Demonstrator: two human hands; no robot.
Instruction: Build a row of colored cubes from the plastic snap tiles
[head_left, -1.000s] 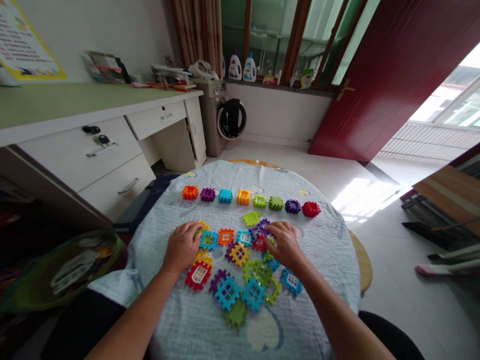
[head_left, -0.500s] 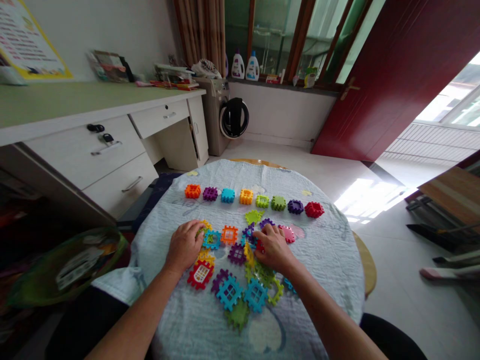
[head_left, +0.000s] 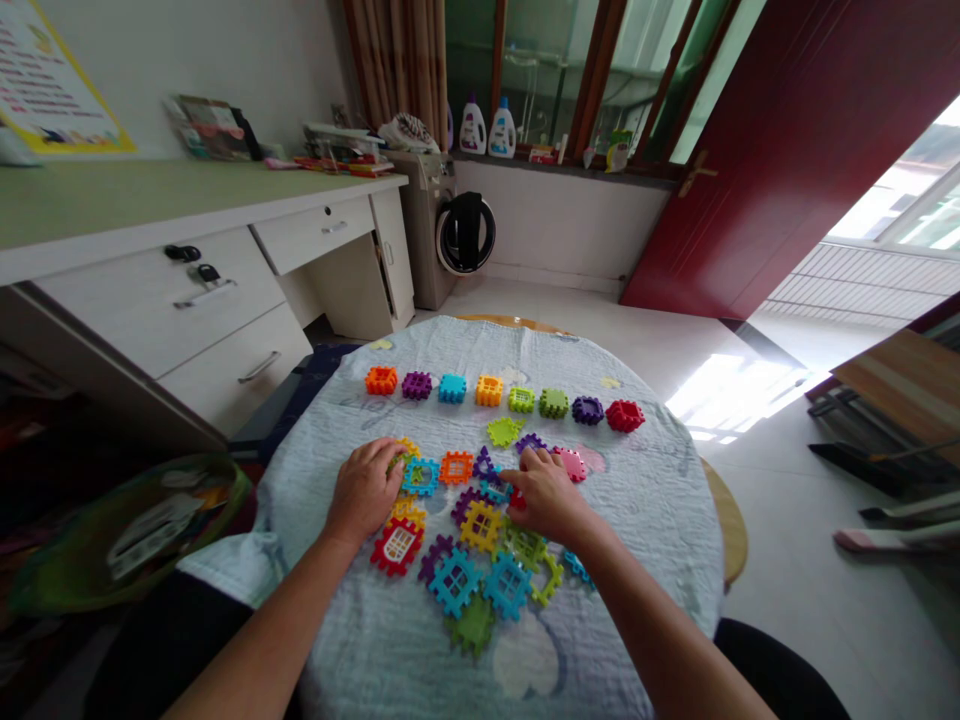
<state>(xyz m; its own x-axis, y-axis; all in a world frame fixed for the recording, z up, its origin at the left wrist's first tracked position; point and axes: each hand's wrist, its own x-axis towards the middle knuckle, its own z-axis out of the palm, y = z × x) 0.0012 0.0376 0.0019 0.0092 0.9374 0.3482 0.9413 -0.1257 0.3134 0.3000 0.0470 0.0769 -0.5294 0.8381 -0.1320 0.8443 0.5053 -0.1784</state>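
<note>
My left hand [head_left: 365,492] rests at the left of a loose pile of plastic building panels, fingers curled together at a yellow panel [head_left: 409,447] and a blue frame panel [head_left: 421,477]; what its fingertips hold is hidden. My right hand [head_left: 551,490] is over the pile's right side, index finger stretched out and thumb apart, by a blue panel [head_left: 495,488]. A red panel [head_left: 517,498] shows partly beneath it. Between the hands lie an orange frame panel [head_left: 456,467] and a yellow window panel [head_left: 481,526], flat on a purple one. A pink panel [head_left: 572,464] lies beyond the right hand.
Assembled cubes stand in a row across the table's far side, from an orange cube [head_left: 381,381] to a red cube [head_left: 625,416]. Nearer me lie a red window panel [head_left: 397,546], blue window panels [head_left: 456,582] and a green panel [head_left: 472,626]. A cloth [head_left: 600,640] covers the round table.
The yellow window panel, tilted by my right hand before, now lies flat to its left. My right index finger reaches out over the blue panel. My left hand has hardly moved.
</note>
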